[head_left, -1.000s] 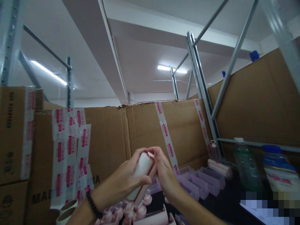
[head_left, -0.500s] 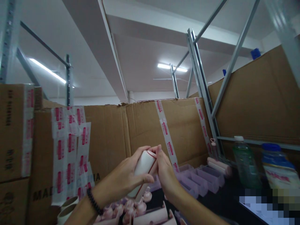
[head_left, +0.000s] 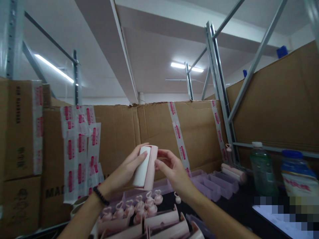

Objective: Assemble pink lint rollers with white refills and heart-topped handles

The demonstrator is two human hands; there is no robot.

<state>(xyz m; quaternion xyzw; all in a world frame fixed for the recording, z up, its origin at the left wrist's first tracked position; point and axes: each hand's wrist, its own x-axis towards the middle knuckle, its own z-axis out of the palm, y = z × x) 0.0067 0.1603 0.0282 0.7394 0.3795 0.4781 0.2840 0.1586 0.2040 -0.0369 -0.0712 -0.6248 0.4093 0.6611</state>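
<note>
A white roll (head_left: 141, 169) sits in a pink curved shell (head_left: 151, 169), tilted, above the work surface. My left hand (head_left: 129, 166) is wrapped round the roll's left side, its thumb lying across the white face. At the shell's right edge is my right hand (head_left: 174, 171), fingers curled and the thumb tip on the pink rim; the other fingertips are partly hidden behind it. Below the hands stand several pink knobs with heart-shaped loops (head_left: 139, 204). Several pink curved shells (head_left: 161, 219) lie in front of them.
Lilac translucent trays (head_left: 211, 186) lie to the right, with another pink-and-white roller (head_left: 233, 173) behind them. A green bottle (head_left: 263, 169) and a blue-lidded jar (head_left: 297, 172) stand at far right. Cardboard (head_left: 117, 132) walls the back; a metal rack post (head_left: 221, 79) rises right.
The roll has been turned so that its pink shell faces me more. My right hand has drawn back from its top to the right edge. The view has shifted slightly.
</note>
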